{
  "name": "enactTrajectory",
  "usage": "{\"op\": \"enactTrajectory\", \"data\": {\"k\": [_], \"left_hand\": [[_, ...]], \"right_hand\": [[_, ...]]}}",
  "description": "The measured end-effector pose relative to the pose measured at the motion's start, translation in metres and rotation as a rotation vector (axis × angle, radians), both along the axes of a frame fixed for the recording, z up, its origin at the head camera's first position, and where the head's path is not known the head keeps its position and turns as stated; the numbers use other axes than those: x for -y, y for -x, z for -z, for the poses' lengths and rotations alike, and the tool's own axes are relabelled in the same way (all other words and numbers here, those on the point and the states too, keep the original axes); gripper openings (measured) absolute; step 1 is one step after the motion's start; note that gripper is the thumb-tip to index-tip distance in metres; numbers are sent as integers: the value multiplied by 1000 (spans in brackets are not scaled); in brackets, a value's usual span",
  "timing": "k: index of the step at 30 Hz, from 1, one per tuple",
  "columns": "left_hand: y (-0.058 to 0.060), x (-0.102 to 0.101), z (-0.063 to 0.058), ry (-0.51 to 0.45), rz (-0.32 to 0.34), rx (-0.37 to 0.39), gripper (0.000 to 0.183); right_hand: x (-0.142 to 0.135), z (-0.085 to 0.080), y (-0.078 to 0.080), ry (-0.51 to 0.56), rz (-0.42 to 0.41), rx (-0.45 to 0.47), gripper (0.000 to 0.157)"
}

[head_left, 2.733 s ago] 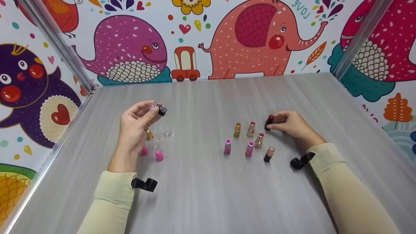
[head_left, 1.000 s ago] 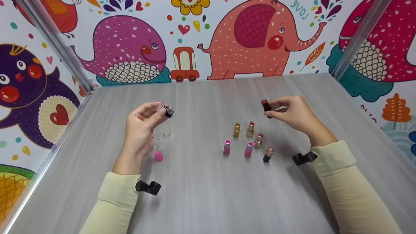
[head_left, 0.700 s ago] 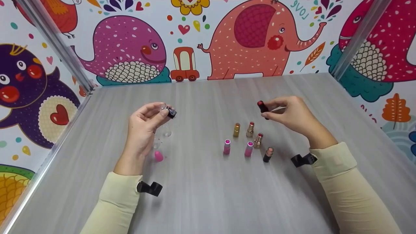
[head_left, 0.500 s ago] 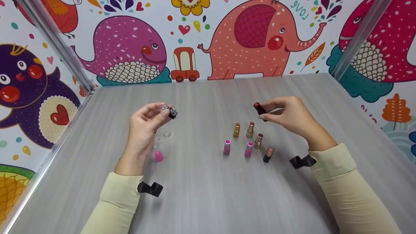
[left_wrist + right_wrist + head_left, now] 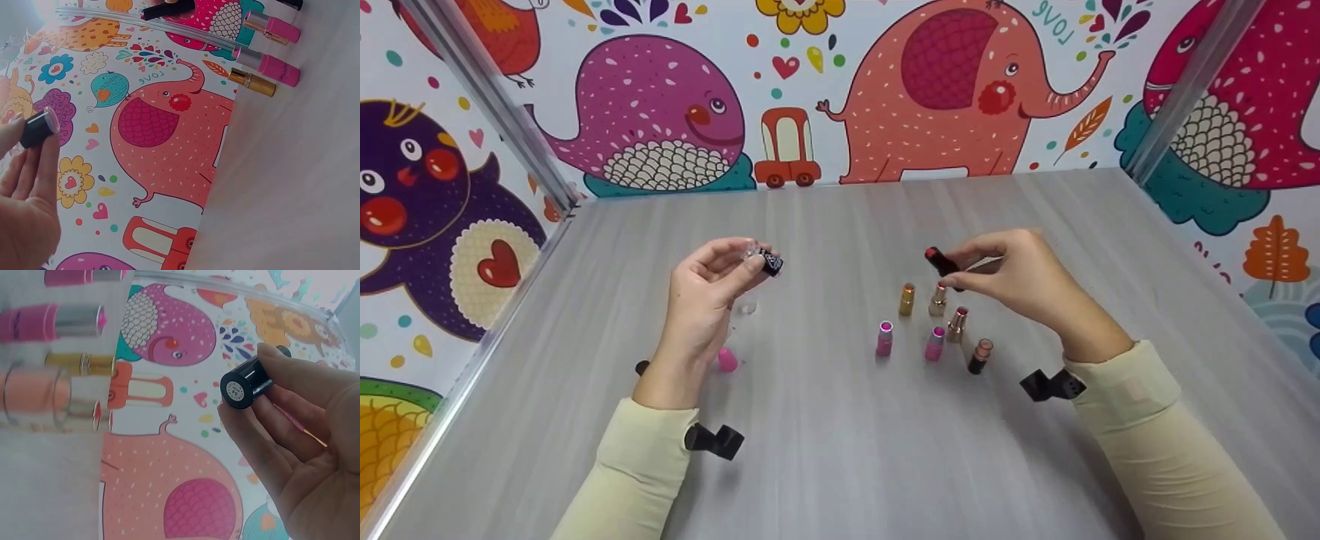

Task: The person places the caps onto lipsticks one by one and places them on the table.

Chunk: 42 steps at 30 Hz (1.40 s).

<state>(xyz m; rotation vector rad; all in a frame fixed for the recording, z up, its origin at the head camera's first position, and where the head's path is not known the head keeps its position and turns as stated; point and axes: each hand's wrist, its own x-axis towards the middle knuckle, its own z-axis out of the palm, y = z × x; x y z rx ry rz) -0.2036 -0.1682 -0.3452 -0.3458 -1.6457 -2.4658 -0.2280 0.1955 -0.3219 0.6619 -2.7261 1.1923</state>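
Note:
My left hand (image 5: 701, 307) pinches a black lipstick cap (image 5: 771, 262) with white marks and a clear end, raised off the table. In the left wrist view, the cap (image 5: 40, 128) has its pink-rimmed end facing right. Between thumb and fingers, my right hand (image 5: 1020, 281) grips a black lipstick (image 5: 940, 261). Its red tip points up and left, toward the cap, with a gap between them. The right wrist view shows a round white label on the base of this lipstick (image 5: 242, 388). Below it stand uncapped lipsticks, among them a gold-cased one (image 5: 938, 301).
Nearby stand another gold lipstick (image 5: 907, 301), two pink ones (image 5: 884, 341) and a black one with a peach top (image 5: 979, 358). Beside my left wrist are a pink cap (image 5: 727, 360) and a clear cap (image 5: 747, 307), partly hidden. A printed wall closes off the table's back.
My right hand has lifted the black lipstick off the table and carried it left, tilting its tip leftward. My left hand has moved slightly right with the cap.

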Motion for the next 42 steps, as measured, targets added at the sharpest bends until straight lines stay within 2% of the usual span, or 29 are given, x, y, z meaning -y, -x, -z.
{"op": "enactTrajectory", "data": {"k": [6,12,18,24,33,42], "left_hand": [[-2,-5,-1,13,13,-12,25],[-4,-13,0,11,41,-20,24],[-7,-23,5,56,42,4,30],[-9,-32,10,63,50,24,33],[-15,-44,15,130,106,17,35],[-17,-56,23,125,132,29,36]], "right_hand": [[10,-2,-8,6,-61,-26,26],[21,0,-14,56,-127,-18,25],[30,2,-18,88,-180,-1,24],[38,6,-23,93,-221,-35,23],[47,10,-27,46,-276,-80,24],[54,16,-27,11,-302,-66,20]]}}
